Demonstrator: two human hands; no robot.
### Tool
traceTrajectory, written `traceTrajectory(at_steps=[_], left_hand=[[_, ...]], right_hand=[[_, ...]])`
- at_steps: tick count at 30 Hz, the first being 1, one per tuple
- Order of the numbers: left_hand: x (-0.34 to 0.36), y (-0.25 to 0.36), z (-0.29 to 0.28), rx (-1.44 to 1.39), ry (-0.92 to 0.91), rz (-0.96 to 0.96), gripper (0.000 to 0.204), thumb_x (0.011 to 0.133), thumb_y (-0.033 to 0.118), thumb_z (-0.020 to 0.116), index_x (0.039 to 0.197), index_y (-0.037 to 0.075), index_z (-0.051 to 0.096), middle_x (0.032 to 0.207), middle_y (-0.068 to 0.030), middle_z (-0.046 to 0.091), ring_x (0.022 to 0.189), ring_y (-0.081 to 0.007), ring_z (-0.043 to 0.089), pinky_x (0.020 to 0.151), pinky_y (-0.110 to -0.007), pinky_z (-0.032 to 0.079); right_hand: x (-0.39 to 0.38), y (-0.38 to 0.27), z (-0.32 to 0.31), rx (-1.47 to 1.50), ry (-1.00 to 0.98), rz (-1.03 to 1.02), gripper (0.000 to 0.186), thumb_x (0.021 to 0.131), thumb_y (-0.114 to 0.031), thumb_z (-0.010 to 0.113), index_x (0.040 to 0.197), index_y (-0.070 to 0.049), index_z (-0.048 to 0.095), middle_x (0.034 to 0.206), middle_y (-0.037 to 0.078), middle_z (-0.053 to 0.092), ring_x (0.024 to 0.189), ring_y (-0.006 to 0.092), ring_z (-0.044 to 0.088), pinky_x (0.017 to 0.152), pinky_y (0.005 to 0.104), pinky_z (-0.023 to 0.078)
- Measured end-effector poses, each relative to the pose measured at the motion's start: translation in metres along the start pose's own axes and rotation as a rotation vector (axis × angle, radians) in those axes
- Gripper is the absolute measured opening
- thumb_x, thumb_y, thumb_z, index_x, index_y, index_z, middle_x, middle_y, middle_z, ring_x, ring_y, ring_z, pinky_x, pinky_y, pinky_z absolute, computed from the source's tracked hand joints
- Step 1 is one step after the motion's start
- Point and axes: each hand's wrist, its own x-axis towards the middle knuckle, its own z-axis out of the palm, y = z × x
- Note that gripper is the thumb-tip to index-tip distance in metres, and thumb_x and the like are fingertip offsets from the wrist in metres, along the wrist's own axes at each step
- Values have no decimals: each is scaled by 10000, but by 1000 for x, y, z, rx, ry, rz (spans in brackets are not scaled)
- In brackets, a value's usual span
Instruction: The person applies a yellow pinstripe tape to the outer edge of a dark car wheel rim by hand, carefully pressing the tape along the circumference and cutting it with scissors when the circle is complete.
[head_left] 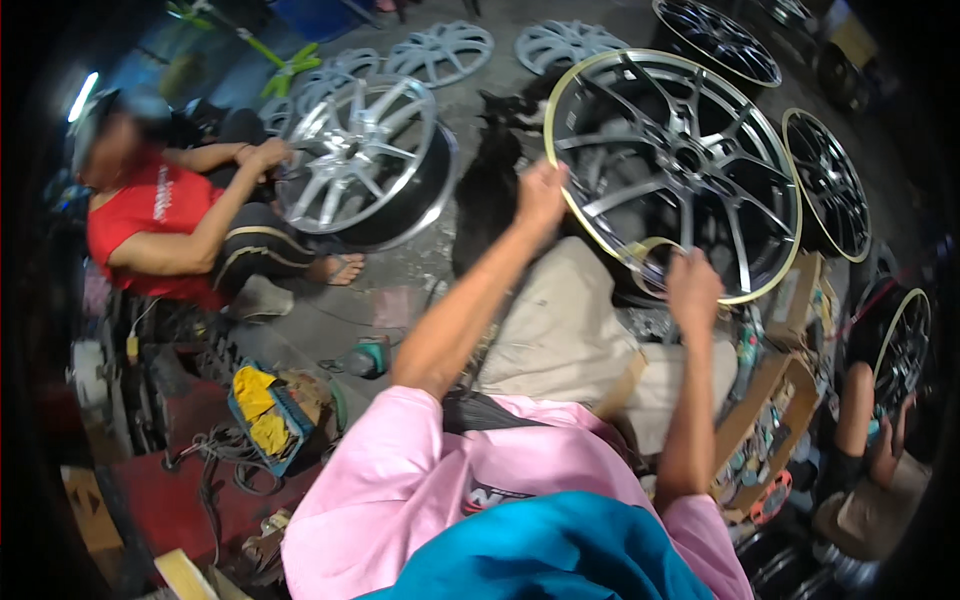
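A large dark alloy wheel (690, 160) stands tilted in front of me, pale yellow masking tape running round its outer lip. My left hand (541, 198) is closed at the lip's left edge, its fingertips on the taped rim. Against the lower edge, my right hand (693, 285) grips a roll of masking tape (652, 262), which hangs by the wheel's spokes. The fingers of the right hand partly hide the roll. Beneath the wheel are my beige-trousered legs (560, 320).
At left, a person in a red shirt (165, 220) works on a silver wheel (350, 160). A black cat (490, 190) lies between the wheels. Grey wheels (440, 52) and taped dark wheels (828, 185) stand around. Nearer are a cardboard box (765, 430), blue basket (285, 450) and teal power tool (368, 358).
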Motion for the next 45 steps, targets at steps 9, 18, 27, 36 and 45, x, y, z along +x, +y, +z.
traceTrajectory(at_steps=[9, 18, 27, 36, 45], left_hand=[[72, -10, -15, -151, -148, -235, 296, 1089, 275, 586, 1217, 42, 715, 874, 46, 667, 700, -37, 563, 612, -212, 433], [-23, 12, -22, -337, -298, -372, 334, 1050, 309, 667, 1141, -3, 587, 886, -104, 732, 716, -153, 698, 669, -288, 587], [-52, 14, -22, -475, -379, -478, 289, 1084, 286, 604, 1054, 2, 647, 962, -129, 742, 846, -193, 750, 806, -320, 641], [-34, 14, -32, -508, -412, -523, 503, 1111, 372, 508, 1123, -101, 676, 1025, -208, 756, 847, -251, 764, 799, -346, 648], [-31, 16, -33, -392, -432, -514, 417, 1094, 325, 547, 1105, -71, 679, 1023, -194, 750, 847, -247, 762, 782, -339, 649]], right_hand=[[-12, -60, 15, 218, 56, -63, 199, 984, -133, 632, 1033, 58, 654, 929, 251, 676, 877, 488, 653, 767, 559, 484], [-37, -71, 0, 277, 147, -387, 263, 919, -78, 722, 1171, -23, 676, 890, 139, 610, 847, 356, 606, 752, 459, 491], [-48, -72, -6, 120, -139, -567, 356, 989, -187, 685, 1319, -65, 632, 881, 122, 704, 745, 313, 718, 648, 436, 567], [-59, -82, -17, 92, -194, -520, 281, 998, -153, 646, 1237, -7, 670, 924, 158, 663, 683, 324, 715, 585, 453, 567], [-62, -89, -24, 75, -195, -586, 323, 972, -123, 641, 1255, 31, 666, 890, 148, 665, 647, 299, 707, 557, 416, 562]])
